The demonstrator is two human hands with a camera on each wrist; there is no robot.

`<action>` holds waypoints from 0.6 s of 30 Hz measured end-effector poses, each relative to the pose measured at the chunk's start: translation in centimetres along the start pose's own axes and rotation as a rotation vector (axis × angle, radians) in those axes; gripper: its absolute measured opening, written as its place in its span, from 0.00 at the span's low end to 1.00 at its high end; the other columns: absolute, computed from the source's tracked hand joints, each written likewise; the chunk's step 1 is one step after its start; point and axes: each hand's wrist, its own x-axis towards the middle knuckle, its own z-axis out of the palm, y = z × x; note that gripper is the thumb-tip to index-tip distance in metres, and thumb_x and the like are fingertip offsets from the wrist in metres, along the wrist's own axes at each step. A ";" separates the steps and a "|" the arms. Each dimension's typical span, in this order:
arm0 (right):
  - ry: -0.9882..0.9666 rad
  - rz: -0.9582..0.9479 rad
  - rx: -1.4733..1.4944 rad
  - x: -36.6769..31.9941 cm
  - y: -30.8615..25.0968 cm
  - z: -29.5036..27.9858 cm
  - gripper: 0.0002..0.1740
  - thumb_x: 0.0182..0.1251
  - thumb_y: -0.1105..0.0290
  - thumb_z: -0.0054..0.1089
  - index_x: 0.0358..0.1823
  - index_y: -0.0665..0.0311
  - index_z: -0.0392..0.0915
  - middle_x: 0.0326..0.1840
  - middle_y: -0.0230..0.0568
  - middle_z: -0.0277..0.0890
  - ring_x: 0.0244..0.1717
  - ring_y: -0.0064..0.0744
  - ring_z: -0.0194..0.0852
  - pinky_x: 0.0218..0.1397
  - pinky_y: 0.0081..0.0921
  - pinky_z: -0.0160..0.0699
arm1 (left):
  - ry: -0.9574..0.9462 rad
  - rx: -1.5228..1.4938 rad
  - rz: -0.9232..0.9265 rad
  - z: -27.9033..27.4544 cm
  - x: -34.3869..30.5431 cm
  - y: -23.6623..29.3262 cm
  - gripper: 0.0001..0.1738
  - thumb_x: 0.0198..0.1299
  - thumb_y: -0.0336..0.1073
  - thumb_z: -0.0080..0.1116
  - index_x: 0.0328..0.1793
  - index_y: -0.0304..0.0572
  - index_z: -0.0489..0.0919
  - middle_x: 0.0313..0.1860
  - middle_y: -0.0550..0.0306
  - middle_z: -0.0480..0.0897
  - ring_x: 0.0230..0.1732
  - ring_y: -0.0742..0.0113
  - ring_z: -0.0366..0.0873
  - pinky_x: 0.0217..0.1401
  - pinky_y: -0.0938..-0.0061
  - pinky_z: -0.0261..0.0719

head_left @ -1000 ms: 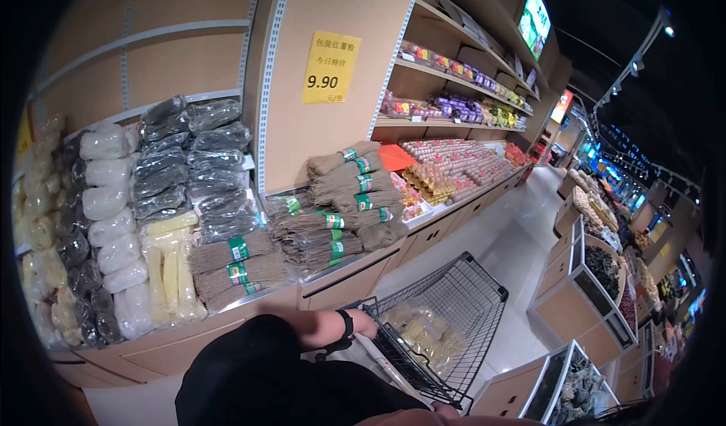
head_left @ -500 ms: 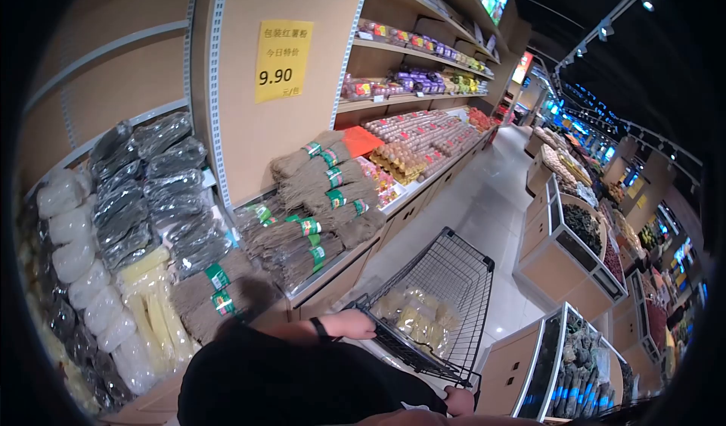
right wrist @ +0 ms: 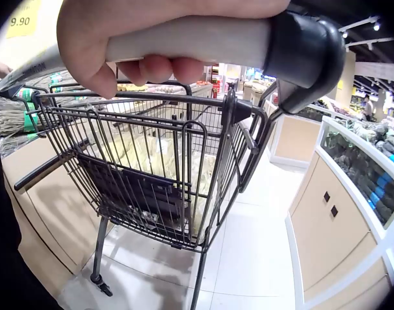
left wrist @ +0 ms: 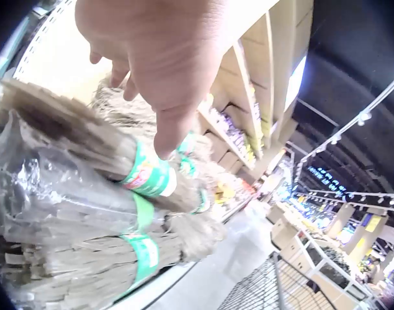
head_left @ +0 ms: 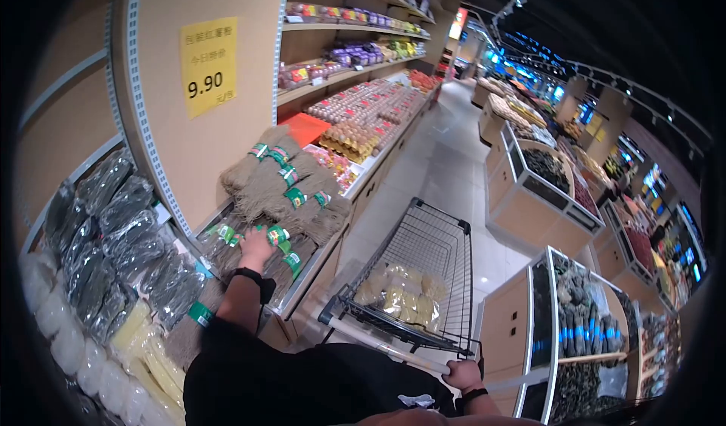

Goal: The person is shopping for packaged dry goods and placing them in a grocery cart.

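Note:
My left hand point(head_left: 257, 249) reaches over the pile of dried sweet potato noodle bundles. In the left wrist view that hand point(left wrist: 161, 58) has its fingers extended, the thumb pointing down right by the green paper band of one noodle bundle point(left wrist: 74, 132). Clear plastic wrap covers a bundle below it. My right hand point(head_left: 463, 374) grips the pale handle point(right wrist: 190, 44) of a black wire shopping cart point(right wrist: 158, 168), thumb and fingers curled round the bar. Clear bags of yellowish goods point(head_left: 404, 301) lie in the cart.
A yellow price sign point(head_left: 209, 66) reading 9.90 hangs on the wooden partition. Dark plastic-wrapped packs point(head_left: 125, 229) and pale packs fill the display to the left. Egg trays point(head_left: 363, 112) line the counter ahead. Wooden bins point(head_left: 529, 184) stand across the aisle on the right.
My left hand has left the cart handle area and moved left and forward onto the noodle bundles. My right hand stays on the handle; the head view has swung right.

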 end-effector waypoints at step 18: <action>-0.112 0.133 0.028 0.3 -1.6 -1.1 0.14 0.48 0.52 0.59 0.29 0.52 0.79 0.21 0.39 0.78 0.25 0.44 0.79 0.31 0.40 0.78 | -0.105 0.120 0.040 0.7 3.5 -1.6 0.45 0.40 0.48 0.71 0.67 0.53 0.63 0.53 0.49 0.77 0.56 0.53 0.74 0.58 0.56 0.72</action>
